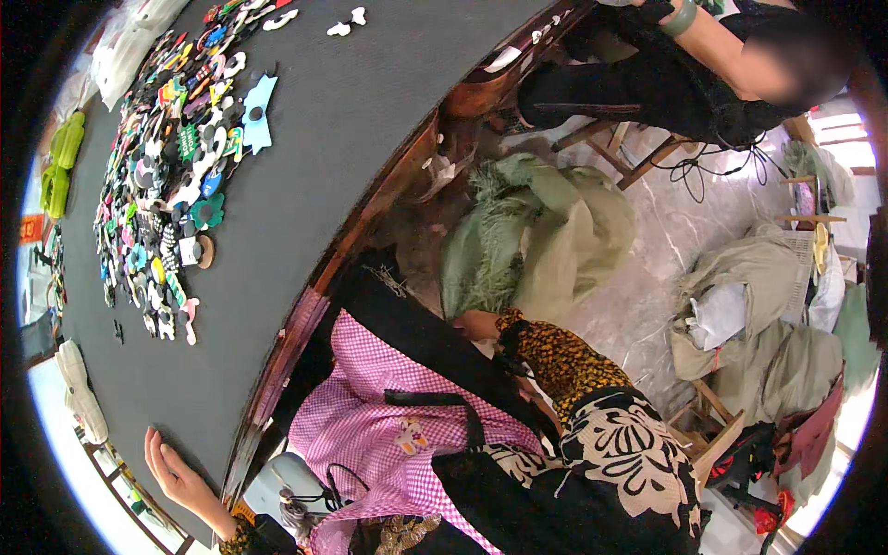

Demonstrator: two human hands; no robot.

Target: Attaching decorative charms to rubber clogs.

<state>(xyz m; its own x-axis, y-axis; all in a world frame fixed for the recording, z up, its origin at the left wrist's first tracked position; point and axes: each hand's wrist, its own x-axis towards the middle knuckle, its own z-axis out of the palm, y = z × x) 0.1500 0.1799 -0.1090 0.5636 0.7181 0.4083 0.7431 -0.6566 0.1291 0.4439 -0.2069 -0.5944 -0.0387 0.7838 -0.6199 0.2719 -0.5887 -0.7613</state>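
My left hand (178, 478) lies at the near left edge of the dark-topped table (296, 139), fingers stretched out and nothing in it. Low on the right, my right hand (477, 324) reaches to the near edge of a pale green woven sack (578, 231) with a frayed rim, down on the floor. Its fingers are mostly hidden, so I cannot tell whether they grip the sack. Across the tabletop spreads a heap of small, flat, colourful shaped pieces (148, 176). A larger light-blue star-like piece (259, 113) sticks out at the heap's right side.
Another person (647, 92) in black sits at the far right beside a wooden stool (638, 166). Two small white-and-black pieces (348, 22) lie apart from the heap. More sacks (740, 277) are piled at the right. A green bumpy object (63, 166) is at the table's far left.
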